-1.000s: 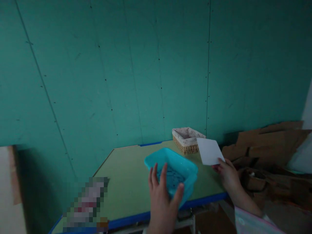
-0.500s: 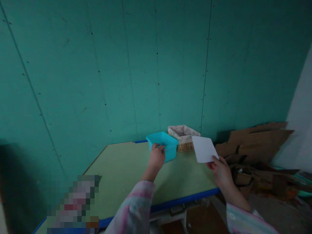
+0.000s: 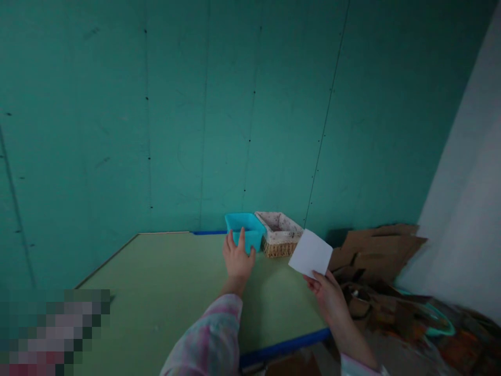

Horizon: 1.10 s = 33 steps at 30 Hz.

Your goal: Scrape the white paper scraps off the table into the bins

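Observation:
My left hand (image 3: 238, 257) has its fingers spread at the near side of a turquoise plastic bin (image 3: 256, 241). Whether the fingertips touch the bin is hard to tell. My right hand (image 3: 326, 292) pinches the lower edge of a white square of paper (image 3: 312, 254), thumb on top, holding it above the table's right side. A wicker basket (image 3: 279, 249) with a patterned cloth lining stands right beside the bin, partly behind the paper's left corner.
The pale green table (image 3: 172, 282) has blue edging and meets a green panel wall (image 3: 219, 120). Flattened cardboard (image 3: 383, 250) leans at the right, above a cluttered floor. A pixelated patch (image 3: 58, 334) covers the lower left.
My left hand has gone from curled fingers over the bin's rim to spread fingers. The bin sits farther back, close beside the basket. My right hand still holds the paper, now tilted differently.

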Available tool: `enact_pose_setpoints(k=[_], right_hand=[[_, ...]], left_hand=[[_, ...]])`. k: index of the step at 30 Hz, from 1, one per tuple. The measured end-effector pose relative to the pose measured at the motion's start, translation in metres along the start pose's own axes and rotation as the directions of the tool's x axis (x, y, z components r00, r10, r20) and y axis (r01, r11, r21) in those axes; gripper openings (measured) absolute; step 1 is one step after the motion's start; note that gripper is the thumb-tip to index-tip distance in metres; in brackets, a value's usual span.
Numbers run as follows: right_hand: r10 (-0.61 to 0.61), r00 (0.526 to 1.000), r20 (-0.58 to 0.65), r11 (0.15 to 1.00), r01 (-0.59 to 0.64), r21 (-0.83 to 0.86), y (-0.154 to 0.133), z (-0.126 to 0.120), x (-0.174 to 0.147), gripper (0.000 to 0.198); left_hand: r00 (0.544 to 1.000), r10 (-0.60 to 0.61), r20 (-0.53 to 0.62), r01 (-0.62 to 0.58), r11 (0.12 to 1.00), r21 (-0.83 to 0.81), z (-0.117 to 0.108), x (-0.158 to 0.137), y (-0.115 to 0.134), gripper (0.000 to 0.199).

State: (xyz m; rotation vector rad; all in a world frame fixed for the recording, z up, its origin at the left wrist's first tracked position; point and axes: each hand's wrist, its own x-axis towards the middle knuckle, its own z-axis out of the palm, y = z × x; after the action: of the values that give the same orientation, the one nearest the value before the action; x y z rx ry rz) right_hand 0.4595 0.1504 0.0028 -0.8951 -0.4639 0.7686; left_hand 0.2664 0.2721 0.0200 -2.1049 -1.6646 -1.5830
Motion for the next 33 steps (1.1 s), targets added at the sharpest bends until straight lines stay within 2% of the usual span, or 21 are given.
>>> enact_pose_setpoints(k=[4, 9, 14, 19, 24, 30, 33], right_hand=[[-0.006, 1.000, -0.002, 1.000, 0.006, -0.008, -0.001, 0.000, -0.003, 0.046], [-0.021, 0.999, -0.031, 1.000, 0.022, 0.006, -0.005, 0.002, -0.008, 0.040], [-0.016, 0.997, -0.070, 0.999, 0.019, 0.046, -0.008, 0.003, -0.008, 0.041], [0.000, 0.980, -0.201, 0.974, 0.046, 0.223, -0.014, 0.001, -0.006, 0.031], [0.061, 0.967, -0.246, 0.945, 0.023, 0.326, -0.020, 0.000, -0.006, 0.022], [0.065, 0.972, -0.226, 0.938, 0.017, 0.345, -0.020, 0.000, -0.007, 0.024], [0.067, 0.975, -0.212, 0.934, 0.014, 0.357, -0.018, 0.000, -0.007, 0.026]], left_hand=[[0.979, 0.157, 0.133, -0.166, 0.984, 0.058, -0.004, -0.003, -0.001, 0.058], [0.954, 0.169, 0.248, -0.193, 0.978, 0.078, 0.006, -0.003, -0.011, 0.066], [0.947, 0.167, 0.274, -0.205, 0.972, 0.116, 0.006, -0.003, -0.011, 0.071], [0.945, 0.211, 0.252, -0.257, 0.952, 0.168, 0.001, -0.006, -0.004, 0.071], [0.877, 0.343, 0.337, -0.407, 0.902, 0.141, -0.001, -0.013, 0.003, 0.065], [0.739, 0.519, 0.430, -0.597, 0.800, 0.060, 0.009, -0.027, 0.037, 0.054], [0.723, 0.552, 0.415, -0.629, 0.774, 0.067, 0.025, -0.031, 0.055, 0.060]])
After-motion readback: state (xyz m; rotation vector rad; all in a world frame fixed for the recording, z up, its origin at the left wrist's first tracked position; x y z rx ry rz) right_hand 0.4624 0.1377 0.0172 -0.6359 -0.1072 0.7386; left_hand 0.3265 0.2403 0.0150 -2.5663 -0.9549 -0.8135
